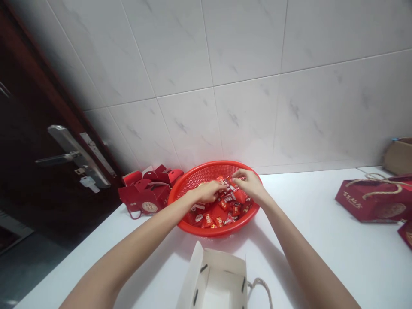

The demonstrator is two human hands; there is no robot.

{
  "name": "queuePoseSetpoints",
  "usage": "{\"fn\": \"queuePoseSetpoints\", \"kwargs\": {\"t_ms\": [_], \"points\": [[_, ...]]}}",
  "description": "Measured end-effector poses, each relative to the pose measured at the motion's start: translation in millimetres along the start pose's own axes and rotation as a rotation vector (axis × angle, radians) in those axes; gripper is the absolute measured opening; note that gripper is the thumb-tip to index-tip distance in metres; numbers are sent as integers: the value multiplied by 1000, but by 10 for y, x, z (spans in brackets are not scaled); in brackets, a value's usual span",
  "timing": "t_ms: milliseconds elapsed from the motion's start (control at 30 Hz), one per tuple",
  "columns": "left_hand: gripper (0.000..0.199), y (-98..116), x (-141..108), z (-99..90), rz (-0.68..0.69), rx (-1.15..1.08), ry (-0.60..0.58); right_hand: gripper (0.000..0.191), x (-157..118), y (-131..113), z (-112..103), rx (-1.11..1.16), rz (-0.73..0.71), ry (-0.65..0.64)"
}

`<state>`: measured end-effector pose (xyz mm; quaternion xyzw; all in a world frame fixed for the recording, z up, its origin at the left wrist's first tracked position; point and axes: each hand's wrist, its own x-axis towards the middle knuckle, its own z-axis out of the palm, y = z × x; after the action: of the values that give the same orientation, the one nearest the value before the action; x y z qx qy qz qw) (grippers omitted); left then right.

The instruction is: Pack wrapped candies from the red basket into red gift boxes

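The bottom edge crops the white box, and the sweets are too blurred to read.

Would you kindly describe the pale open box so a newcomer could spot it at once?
On the white table, find the red basket of wrapped sweets. On its near side, at the picture's bottom edge, is the pale open box, a rope at its right. Its pale inside faces up, while the dark red boxes left and right show mostly outsides.

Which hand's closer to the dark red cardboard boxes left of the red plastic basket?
Left: the left hand is inside the basket, right of the boxes; the right hand is farther right.
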<state>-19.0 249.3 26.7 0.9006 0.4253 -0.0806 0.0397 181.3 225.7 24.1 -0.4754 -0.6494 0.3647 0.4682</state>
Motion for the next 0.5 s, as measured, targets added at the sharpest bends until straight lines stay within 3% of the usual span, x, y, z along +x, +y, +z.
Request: {"fn": "queuePoseSetpoints", "kwargs": {"t_ms": [200, 433, 500], "points": [[53, -66, 12, 20, -45, -18, 46, 8, 10, -1, 7, 2, 8, -7], [39, 85, 2, 48, 8, -10, -10, 7, 23, 27, 18, 14, -10, -25], [46, 116, 6, 73, 21, -13, -24, 7, 24, 31, 19, 21, -17, -28]]}}
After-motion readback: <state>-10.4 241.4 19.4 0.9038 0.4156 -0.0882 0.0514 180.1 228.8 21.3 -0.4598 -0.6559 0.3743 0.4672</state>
